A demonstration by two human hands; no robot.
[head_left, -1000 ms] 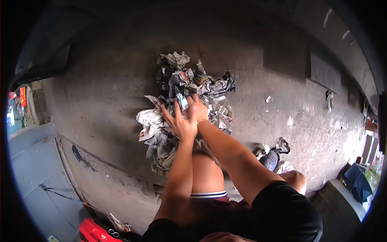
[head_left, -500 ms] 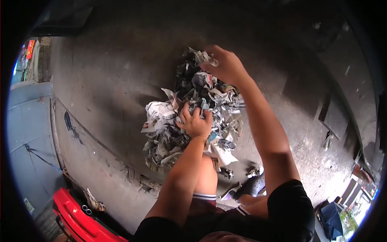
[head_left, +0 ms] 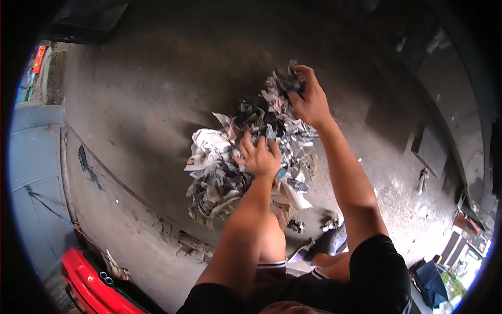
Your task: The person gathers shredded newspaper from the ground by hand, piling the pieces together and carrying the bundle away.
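A heap of crumpled newspaper (head_left: 219,180) lies on the floor in front of my knee, with white, grey and dark pieces mixed together. My left hand (head_left: 260,156) rests on the middle of the heap, its fingers spread over the paper. At the heap's far right side, my right hand (head_left: 312,102) grips a dark, crumpled bunch of newspaper (head_left: 288,82). Printed strips hang below this bunch, close to the paper underneath. The fingertips of my right hand are partly hidden by the paper.
Small scraps (head_left: 330,224) lie near my shoe (head_left: 334,242). A red object with two round metal ends (head_left: 86,280) stands at lower left, below a blue-grey door (head_left: 39,172). A dark flat board (head_left: 431,149) lies at right.
My right hand has moved right and slightly toward me, drawing a dark bunch of newspaper off the heap's far end. The far part of the heap is lower. My left hand stays on the pile.
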